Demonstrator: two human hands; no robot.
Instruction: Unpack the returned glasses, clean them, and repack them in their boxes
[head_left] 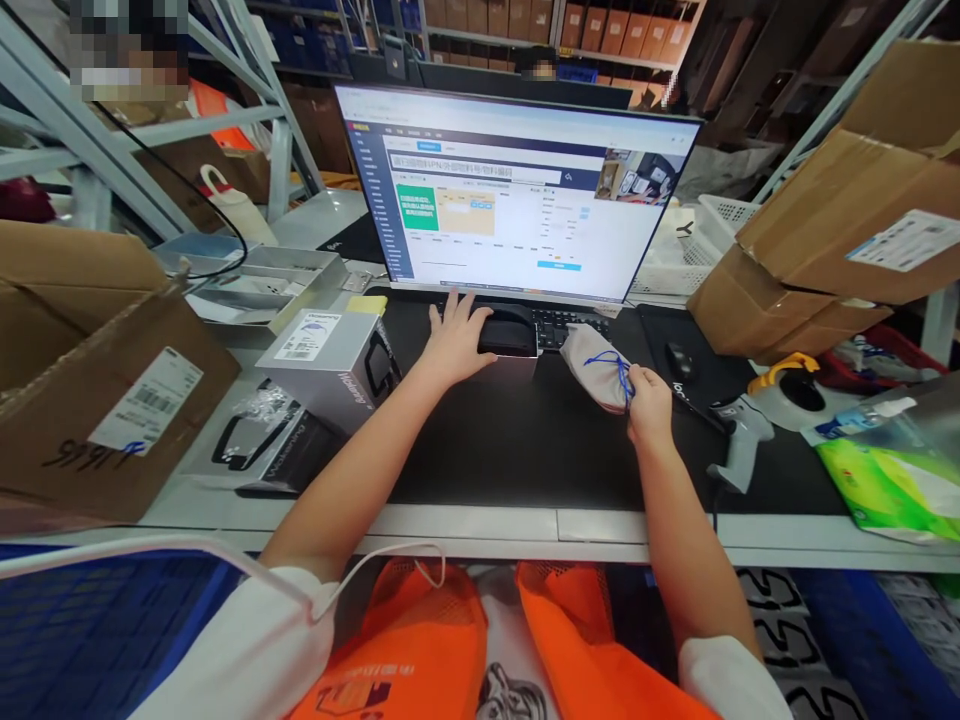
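My left hand (457, 340) lies with fingers spread at the left side of a small dark box (508, 332), thumb near its front edge. Whether the fingers press on it cannot be made out. A black keyboard (570, 325) sits behind, partly covered. In my right hand (649, 402) is the gathered end of a grey drawstring pouch (596, 368) with a blue cord. The pouch points toward the keyboard, over the black desk mat (517, 440). Left of my left forearm stands a grey printed box (330, 355) with a white label.
A lit monitor (517, 200) stands behind the keyboard. Cardboard boxes flank the desk: one at left (97, 380), a stack at right (847, 220). A mouse (679, 360), barcode scanner (741, 440), tape roll (791, 390) and green packet (892, 485) lie at right.
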